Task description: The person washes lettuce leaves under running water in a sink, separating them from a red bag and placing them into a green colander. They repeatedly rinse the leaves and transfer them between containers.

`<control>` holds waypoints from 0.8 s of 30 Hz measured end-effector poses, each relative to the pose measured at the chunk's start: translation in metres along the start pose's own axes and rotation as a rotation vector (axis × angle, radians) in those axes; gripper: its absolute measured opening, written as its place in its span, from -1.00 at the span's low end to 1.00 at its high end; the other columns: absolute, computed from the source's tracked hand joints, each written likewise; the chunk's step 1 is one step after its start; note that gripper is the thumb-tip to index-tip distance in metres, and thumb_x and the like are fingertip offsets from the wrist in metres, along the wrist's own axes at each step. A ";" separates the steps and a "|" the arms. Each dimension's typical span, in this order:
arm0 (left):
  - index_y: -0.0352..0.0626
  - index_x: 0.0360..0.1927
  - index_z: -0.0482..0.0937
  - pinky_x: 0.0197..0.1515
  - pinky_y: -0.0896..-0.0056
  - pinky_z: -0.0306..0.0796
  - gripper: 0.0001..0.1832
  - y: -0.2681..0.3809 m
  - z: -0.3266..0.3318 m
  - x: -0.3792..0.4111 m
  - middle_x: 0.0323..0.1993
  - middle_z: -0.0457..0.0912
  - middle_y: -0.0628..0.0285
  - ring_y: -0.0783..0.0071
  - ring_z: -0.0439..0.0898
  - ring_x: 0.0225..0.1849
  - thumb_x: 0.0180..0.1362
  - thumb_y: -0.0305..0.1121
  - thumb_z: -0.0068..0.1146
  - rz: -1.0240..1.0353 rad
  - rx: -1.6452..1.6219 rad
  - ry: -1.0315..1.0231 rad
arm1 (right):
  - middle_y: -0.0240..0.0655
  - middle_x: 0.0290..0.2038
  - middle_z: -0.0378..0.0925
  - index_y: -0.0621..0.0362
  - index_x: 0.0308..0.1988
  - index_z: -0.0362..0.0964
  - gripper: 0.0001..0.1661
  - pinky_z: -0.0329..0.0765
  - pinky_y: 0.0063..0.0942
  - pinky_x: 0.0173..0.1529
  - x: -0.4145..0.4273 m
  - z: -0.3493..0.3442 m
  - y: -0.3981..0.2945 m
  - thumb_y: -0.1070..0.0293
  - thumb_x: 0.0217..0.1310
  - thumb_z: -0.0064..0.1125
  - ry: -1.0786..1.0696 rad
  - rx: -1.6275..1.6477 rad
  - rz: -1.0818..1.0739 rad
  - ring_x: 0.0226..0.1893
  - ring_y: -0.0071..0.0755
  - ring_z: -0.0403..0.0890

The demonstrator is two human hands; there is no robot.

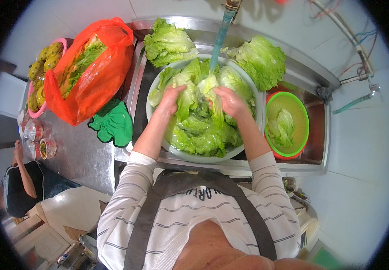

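Note:
Both hands are over a wide pale basin full of water and green lettuce leaves. My left hand grips a lettuce leaf at the basin's left side, the thumb on top. On the right, my right hand pinches another leaf under the end of a blue-green hose. That hose hangs from a tap, and its lower end reaches the leaves. Some of my right fingers are hidden behind the leaf.
Lettuce heads lie behind the basin. A green colander holding lettuce stands in the right sink. At left are a red plastic bag of lettuce, a green cloth and covered tubs. Another person is beyond.

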State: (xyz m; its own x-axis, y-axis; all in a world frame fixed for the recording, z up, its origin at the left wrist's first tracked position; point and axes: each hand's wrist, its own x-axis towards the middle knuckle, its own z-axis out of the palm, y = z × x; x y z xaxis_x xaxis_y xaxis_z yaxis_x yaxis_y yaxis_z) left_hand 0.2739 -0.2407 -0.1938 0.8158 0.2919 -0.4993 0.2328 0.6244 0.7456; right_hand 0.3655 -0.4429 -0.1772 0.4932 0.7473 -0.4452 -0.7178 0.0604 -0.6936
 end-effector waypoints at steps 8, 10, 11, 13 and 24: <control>-0.21 0.00 0.42 -0.06 0.24 0.43 -0.53 -0.055 -0.012 0.017 -0.07 0.50 0.11 0.32 0.49 -0.06 0.02 -0.28 0.25 0.003 0.087 0.060 | -0.04 -0.20 0.55 0.35 -0.02 0.35 -0.62 0.49 -0.19 -0.01 0.031 0.047 0.059 0.33 0.25 -0.01 0.354 -0.696 -0.200 -0.14 -0.10 0.56; -0.24 0.00 0.42 -0.07 0.27 0.43 -0.54 -0.052 -0.015 0.012 -0.09 0.51 0.09 0.32 0.48 -0.06 0.01 -0.35 0.25 0.029 -0.026 0.124 | 0.02 -0.12 0.50 0.37 -0.04 0.37 -0.63 0.44 -0.15 0.04 0.017 0.078 0.062 0.36 0.21 0.01 0.428 -0.964 -0.248 -0.06 -0.03 0.50; -0.26 0.00 0.42 -0.08 0.29 0.43 -0.54 -0.046 -0.013 0.006 -0.09 0.51 0.08 0.31 0.48 -0.06 0.01 -0.39 0.24 0.045 -0.081 0.157 | 0.08 -0.02 0.44 0.37 0.01 0.34 -0.59 0.42 -0.16 0.08 0.011 0.092 0.063 0.38 0.18 0.01 0.441 -1.071 -0.229 0.00 -0.01 0.46; -0.28 -0.01 0.42 -0.18 0.37 0.46 -0.63 -0.020 -0.002 -0.013 -0.16 0.56 0.15 0.32 0.52 -0.14 0.09 -0.44 0.13 0.137 -0.078 0.227 | 0.08 0.05 0.30 0.35 0.12 0.17 -0.47 0.43 -0.19 0.11 -0.001 0.100 0.067 0.40 0.17 0.02 0.412 -1.281 -0.374 0.01 0.03 0.42; -0.24 0.13 0.33 0.04 0.30 0.39 -0.58 0.032 -0.045 -0.035 0.00 0.49 0.17 0.29 0.50 0.00 0.16 -0.54 0.00 0.454 -0.151 0.354 | -0.13 -0.11 0.49 0.10 -0.05 0.46 -0.47 0.46 -0.23 -0.13 -0.008 -0.024 0.056 0.33 -0.14 0.32 0.526 -1.964 -0.594 -0.08 -0.10 0.48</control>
State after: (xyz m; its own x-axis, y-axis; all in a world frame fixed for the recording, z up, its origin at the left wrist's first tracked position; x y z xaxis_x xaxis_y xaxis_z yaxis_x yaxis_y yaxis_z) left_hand 0.2294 -0.1983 -0.1723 0.5837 0.7618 -0.2811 -0.1977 0.4691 0.8607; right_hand 0.3331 -0.4611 -0.2260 0.7208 0.6737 0.1628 0.6931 -0.7022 -0.1631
